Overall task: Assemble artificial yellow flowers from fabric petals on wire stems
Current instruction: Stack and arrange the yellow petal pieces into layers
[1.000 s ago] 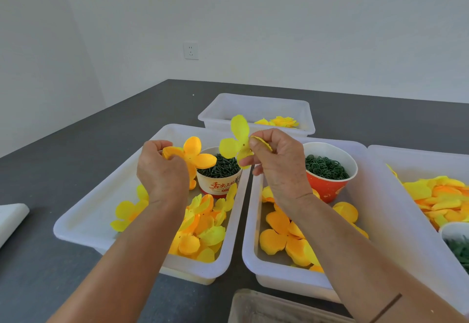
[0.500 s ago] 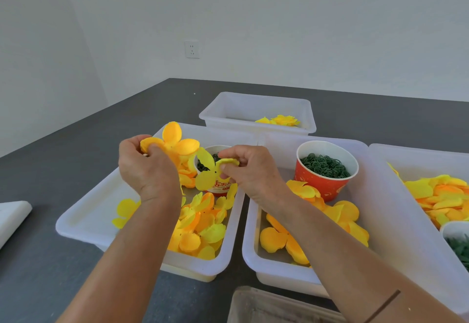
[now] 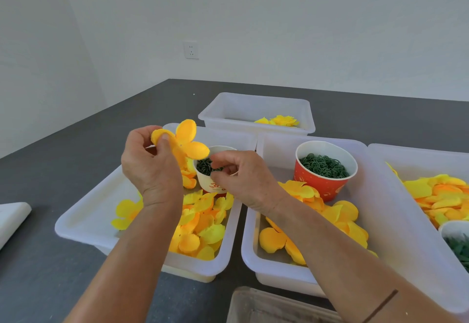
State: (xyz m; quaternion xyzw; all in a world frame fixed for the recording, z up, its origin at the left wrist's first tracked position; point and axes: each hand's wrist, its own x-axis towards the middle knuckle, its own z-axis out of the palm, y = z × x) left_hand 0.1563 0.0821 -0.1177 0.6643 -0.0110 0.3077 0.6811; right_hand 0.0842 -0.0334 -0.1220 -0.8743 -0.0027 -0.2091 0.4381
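Grey tabletop carries white tubs (image 3: 86, 223) of yellow petals. Left hand (image 3: 152, 167) pinches an orange-yellow four-petal flower (image 3: 185, 142) at centre frame. Right hand (image 3: 243, 178), fingers curled, pinches green rings over a cup (image 3: 210, 183) with unreadable red print.

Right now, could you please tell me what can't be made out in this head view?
- What the right hand pinches over the white cup: fingers hide it.
- Any wire stem: the left hand covers the orange flower's base.
- Far-right tub: cut off by the edge.
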